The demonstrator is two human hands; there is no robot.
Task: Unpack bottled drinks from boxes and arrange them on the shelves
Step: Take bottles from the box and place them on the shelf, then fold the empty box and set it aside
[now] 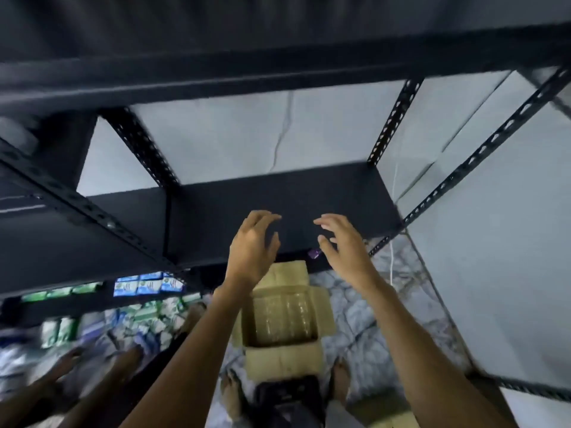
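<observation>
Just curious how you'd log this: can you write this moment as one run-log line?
left hand: open, empty | right hand: open, empty | both at black shelf | box: open on floor, clear bottles inside

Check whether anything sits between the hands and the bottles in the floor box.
Nothing visible does. The left hand and right hand hover empty above the cardboard box; its flaps are folded out, leaving the bottles exposed from above.

Bottles [282,316] in the box [284,362] are a clear blur, uncountable. Packs [92,327] at lower left smear together. A purple scrap [314,253] at centre hides partly behind the right hand [346,245].
</observation>
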